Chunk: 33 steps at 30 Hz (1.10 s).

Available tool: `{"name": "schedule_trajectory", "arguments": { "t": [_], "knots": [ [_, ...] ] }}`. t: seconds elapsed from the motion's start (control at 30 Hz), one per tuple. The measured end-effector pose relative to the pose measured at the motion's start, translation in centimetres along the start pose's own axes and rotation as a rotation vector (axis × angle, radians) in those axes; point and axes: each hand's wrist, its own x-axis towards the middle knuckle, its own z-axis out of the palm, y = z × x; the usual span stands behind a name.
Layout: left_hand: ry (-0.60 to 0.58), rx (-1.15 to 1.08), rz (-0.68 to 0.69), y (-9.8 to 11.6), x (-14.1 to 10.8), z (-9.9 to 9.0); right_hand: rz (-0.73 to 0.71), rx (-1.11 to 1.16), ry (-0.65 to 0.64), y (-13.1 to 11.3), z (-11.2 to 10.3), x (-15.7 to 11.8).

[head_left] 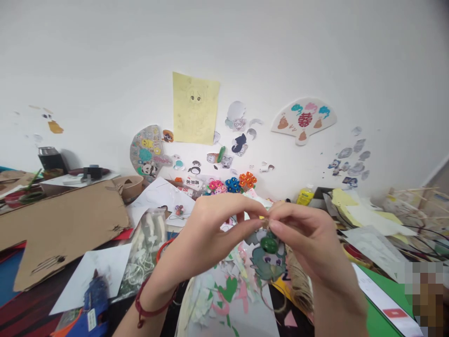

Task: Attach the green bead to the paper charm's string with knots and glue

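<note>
My left hand point(217, 227) and my right hand point(310, 229) meet in front of me, thumbs and forefingers pinched around the top of a small hanging charm. A shiny green bead point(269, 245) dangles just below the fingertips. Under it shows a cartoon figure cutout point(268, 264) with teal hair, and lower still a thin loop point(273, 306). Whether bead, cutout and loop are all joined is unclear. Fingers cover most of the pinched end. A red braided bracelet point(154, 306) circles my left wrist.
Paper scraps point(228, 290) lie on a white sheet beneath my hands. Left are a blue glue gun point(95, 299), a plastic bag of white cord point(143, 252) and cardboard point(70, 229). Twine point(298, 281) and a phone point(386, 299) lie right. Bead flowers point(233, 185) stand by the wall.
</note>
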Motion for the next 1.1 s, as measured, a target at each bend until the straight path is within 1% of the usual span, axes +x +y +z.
{"name": "schedule_trajectory", "arguments": {
  "t": [0.13,0.37,0.57,0.7,0.87,1.1],
  "knots": [
    [-0.010,-0.006,0.034,-0.1,0.0,-0.1,0.015,-0.017,0.003,-0.1,0.0,0.0],
    [0.011,0.027,0.047,-0.1,-0.1,0.2,0.002,-0.028,-0.016,0.2,-0.2,0.2],
    [-0.013,0.099,-0.006,-0.2,-0.2,0.5,0.005,-0.041,-0.017,0.0,-0.2,0.2],
    [-0.037,0.069,-0.034,-0.5,-0.1,0.7,-0.011,-0.062,-0.007,-0.1,-0.2,0.2],
    [-0.021,-0.004,-0.033,-0.7,0.2,0.6,-0.072,-0.160,0.006,-0.4,-0.3,0.3],
    [-0.087,-0.052,-0.081,-1.0,0.4,0.8,-0.150,-0.330,-0.016,-0.7,-0.6,0.4]
  ]
}}
